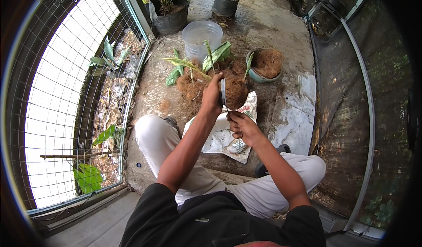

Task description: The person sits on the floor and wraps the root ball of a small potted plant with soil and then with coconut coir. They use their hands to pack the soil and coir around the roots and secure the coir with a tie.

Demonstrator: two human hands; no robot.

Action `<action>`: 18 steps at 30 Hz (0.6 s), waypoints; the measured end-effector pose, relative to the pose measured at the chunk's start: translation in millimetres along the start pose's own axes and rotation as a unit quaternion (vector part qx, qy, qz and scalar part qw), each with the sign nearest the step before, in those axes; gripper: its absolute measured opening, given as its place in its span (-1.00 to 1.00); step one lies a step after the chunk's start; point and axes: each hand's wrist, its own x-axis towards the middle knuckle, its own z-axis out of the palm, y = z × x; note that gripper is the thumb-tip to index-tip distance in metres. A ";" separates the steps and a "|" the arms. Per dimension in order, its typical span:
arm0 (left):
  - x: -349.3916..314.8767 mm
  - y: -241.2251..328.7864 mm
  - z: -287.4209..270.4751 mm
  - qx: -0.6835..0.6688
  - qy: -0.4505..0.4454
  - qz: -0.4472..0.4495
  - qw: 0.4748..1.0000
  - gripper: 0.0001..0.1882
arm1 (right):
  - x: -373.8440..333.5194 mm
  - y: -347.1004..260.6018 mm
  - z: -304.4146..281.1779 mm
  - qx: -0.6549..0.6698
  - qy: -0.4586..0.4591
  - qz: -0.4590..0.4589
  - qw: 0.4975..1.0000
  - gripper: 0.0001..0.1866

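My left hand (212, 96) is raised and grips a small pot (223, 91) packed with brown coconut fibre (236, 92); a green plant stem (247, 66) rises from it. Just below, my right hand (243, 126) is curled at the underside of the fibre clump, with a pinch of fibre in its fingers. Both hands are held over a white printed plastic bag (220, 137) spread on the concrete floor between my knees.
Loose fibre and cut green plants (193, 67) lie on the floor ahead. Behind them are a clear plastic bucket (201, 37), a teal pot filled with fibre (265, 64) and black nursery pots (225, 3). Wire mesh (66, 93) is on the left, dark shade netting (347, 106) on the right.
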 end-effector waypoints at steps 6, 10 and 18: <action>-10.9 16.0 3.2 0.098 -0.133 -0.054 0.985 -0.60 | 6.1 -18.9 -28.0 0.026 0.046 -0.048 0.997 -0.78; -26.1 27.8 10.1 0.229 -0.168 -0.023 0.959 -0.57 | -5.5 -41.9 -26.6 -0.004 0.129 -0.076 0.989 -0.81; -32.9 32.2 20.6 0.429 -0.153 0.073 0.887 -0.74 | -29.9 -58.1 -20.8 0.000 0.099 -0.099 0.990 -0.79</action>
